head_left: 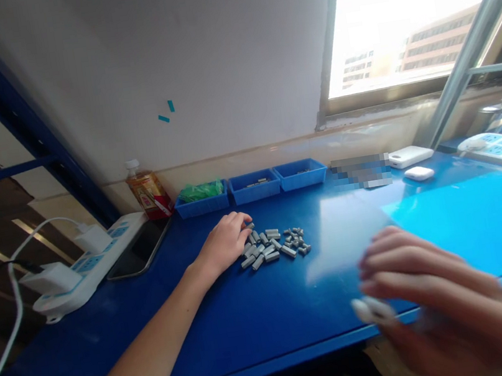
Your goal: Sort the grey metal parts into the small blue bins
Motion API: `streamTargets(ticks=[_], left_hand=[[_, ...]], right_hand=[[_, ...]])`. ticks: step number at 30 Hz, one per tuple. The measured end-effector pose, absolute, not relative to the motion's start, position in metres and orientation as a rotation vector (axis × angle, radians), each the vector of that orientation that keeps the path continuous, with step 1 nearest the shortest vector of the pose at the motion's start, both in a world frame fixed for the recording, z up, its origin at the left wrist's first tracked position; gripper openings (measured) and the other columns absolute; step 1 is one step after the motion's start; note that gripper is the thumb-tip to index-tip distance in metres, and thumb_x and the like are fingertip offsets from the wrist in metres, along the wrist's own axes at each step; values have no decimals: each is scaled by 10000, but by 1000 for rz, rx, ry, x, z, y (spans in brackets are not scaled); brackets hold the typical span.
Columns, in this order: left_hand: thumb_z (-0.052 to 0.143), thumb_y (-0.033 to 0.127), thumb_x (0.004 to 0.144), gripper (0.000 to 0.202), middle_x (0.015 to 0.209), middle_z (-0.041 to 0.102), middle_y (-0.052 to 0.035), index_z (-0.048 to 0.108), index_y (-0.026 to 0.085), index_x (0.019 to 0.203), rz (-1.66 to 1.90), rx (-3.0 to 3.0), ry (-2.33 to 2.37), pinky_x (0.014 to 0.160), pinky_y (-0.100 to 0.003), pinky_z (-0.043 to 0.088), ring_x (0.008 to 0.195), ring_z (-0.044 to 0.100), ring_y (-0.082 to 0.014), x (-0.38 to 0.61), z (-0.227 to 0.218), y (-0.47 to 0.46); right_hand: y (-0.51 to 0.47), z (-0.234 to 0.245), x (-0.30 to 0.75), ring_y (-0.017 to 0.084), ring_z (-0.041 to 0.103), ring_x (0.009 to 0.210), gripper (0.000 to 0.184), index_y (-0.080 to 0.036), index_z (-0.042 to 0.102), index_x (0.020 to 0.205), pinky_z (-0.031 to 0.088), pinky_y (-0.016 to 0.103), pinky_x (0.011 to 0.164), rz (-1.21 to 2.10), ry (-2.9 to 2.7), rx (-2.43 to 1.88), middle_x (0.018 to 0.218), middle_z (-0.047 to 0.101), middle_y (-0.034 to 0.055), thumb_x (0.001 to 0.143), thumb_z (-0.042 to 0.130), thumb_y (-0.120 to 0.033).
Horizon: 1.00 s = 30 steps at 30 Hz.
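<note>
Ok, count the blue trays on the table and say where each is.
3, side by side along the wall: the left tray, with green plastic in it; the middle tray; and the right tray, nearest the window. None looks hidden.

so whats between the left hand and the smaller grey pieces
In the head view, a loose cluster of longer grey pieces lies on the blue table between the left hand and the smaller grey pieces.
</note>
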<state>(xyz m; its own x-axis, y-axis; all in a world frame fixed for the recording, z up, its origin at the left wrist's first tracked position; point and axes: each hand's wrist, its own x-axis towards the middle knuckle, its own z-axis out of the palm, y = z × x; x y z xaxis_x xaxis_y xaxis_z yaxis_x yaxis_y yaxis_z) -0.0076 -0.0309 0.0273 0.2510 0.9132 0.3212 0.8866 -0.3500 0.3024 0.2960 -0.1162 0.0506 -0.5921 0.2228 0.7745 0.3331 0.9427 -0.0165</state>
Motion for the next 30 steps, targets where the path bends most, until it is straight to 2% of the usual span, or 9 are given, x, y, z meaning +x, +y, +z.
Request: streamTargets(ticks=[5, 10, 17, 21, 24, 30], left_hand=[[452, 248, 904, 228, 1045, 594, -77, 598, 180, 1066, 719, 2473, 1678, 864, -344, 465, 981, 570, -217, 1, 27, -35], [465, 230, 905, 212, 1040, 599, -68, 603, 181, 1059, 689, 2518, 1579, 862, -337, 465, 982, 556, -211, 10, 28, -41], [474, 221, 904, 195, 1021, 606, -67, 612, 185, 1037, 672, 2552, 1516, 848, -331, 461, 965, 553, -209, 13, 28, -43], [470, 225, 906, 203, 1020, 604, -69, 611, 184, 1045, 682, 2549, 1510, 841, -328, 463, 960, 553, -207, 12, 28, -43], [467, 228, 907, 207, 1025, 604, -71, 612, 184, 1049, 684, 2539, 1510, 846, -335, 461, 963, 551, -210, 12, 27, -42], [471, 230, 901, 209, 1026, 606, -65, 611, 191, 1050, 687, 2536, 1512, 848, -339, 457, 967, 550, -212, 11, 26, -42]], right_hand=[[-42, 39, 267, 161, 496, 632, 113, -171, 601, 750, 369, 312, 610, -459, -2523, -367, 664, 565, 38, 810, 510, -202], [9, 27, 295, 171, 493, 657, 129, -167, 573, 693, 305, 305, 627, -747, -2621, -728, 682, 569, 51, 780, 493, -218], [38, 19, 318, 185, 569, 663, 209, -166, 582, 756, 255, 288, 561, -653, -2524, -1455, 751, 635, 75, 843, 421, -268], [44, 21, 315, 209, 595, 713, 228, -169, 581, 797, 255, 281, 541, -642, -2459, -1574, 799, 648, 86, 850, 403, -300], [59, 26, 310, 238, 600, 808, 236, -165, 580, 868, 298, 272, 554, -661, -2376, -1628, 860, 651, 101, 856, 399, -316], [111, 22, 291, 295, 583, 973, 269, -145, 565, 1015, 420, 330, 686, -465, -2255, -1826, 1021, 645, 148, 839, 456, -314]])
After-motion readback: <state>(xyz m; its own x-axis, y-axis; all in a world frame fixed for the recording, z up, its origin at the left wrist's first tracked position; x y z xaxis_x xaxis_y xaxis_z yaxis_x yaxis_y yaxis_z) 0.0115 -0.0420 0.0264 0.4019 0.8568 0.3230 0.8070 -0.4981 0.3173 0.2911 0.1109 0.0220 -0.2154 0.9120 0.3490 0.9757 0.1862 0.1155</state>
